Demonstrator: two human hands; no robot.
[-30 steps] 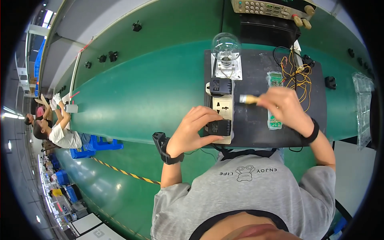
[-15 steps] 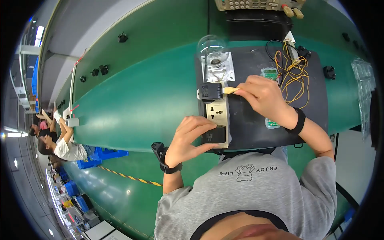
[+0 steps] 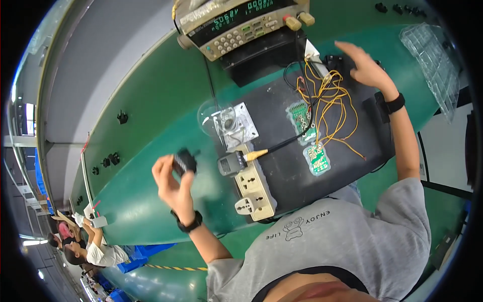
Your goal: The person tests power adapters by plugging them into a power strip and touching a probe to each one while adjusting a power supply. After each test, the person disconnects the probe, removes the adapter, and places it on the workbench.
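Observation:
My left hand (image 3: 173, 183), raised left of the beige power strip (image 3: 259, 207), grips a blurred black power adapter (image 3: 185, 162). A white round plug converter (image 3: 245, 206) sits in the strip's near end. Farther up the strip stands another black adapter (image 3: 231, 164), with a yellow-ended plug (image 3: 256, 154) of a black cable in its side. My right hand (image 3: 365, 65) is held over the far right of the black mat, fingers stretched out and holding nothing. Close by it lie black plug adapters (image 3: 333, 62), partly hidden among cables.
Behind the black mat (image 3: 274, 108) stands a bench power meter (image 3: 241, 32) with lit digits. A clear glass bulb (image 3: 216, 118) on a metal plate, green circuit boards (image 3: 317, 158) and tangled yellow wires (image 3: 344, 108) cover the mat. Clear plastic trays (image 3: 430, 65) lie far right; people sit far left.
My left hand has lifted the black adapter off the strip and moved left. My right hand has let go of the yellow-ended plug and reached far right. The view has tilted.

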